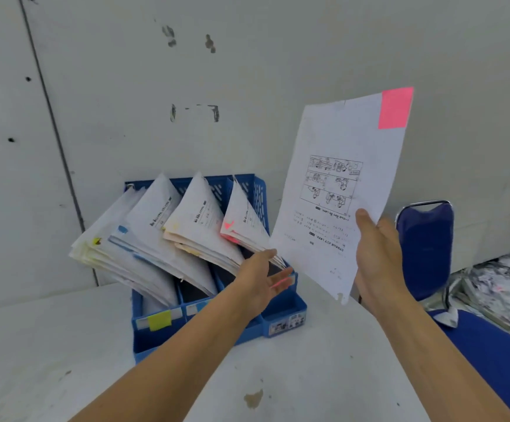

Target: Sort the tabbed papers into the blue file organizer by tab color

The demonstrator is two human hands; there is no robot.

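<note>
Head view: my right hand (375, 254) grips the sheet (336, 190) by its lower right edge, thumb pressed on the printed face and the other fingers hidden behind the paper. The sheet hangs in the air above the table's far right corner, just right of the organizer (284, 318), tilted a little to the right. It is white, with a square pink tab (395, 108) stuck on its top right corner. The print reads upside down to me: a boxed comic strip in the middle and lines of small text below it. Its bottom corner looks ragged.

My left hand (260, 278) is held flat with fingers straight and holding nothing, reaching over the front of the organizer's rightmost slot; I cannot tell whether the fingertips touch the papers there.

The organizer is blue plastic with slotted walls and stands at the table's (65, 345) far edge against the wall (247, 71). Its slots hold stacks (144, 239) leaning left: yellow tabs in the leftmost, blue next, pale orange after that, pink in the rightmost. A yellow label (160, 320) marks the leftmost slot's front.

A blue chair (424, 248) stands off the table's right edge, with a heap of paper scraps (503, 281) beyond.
</note>
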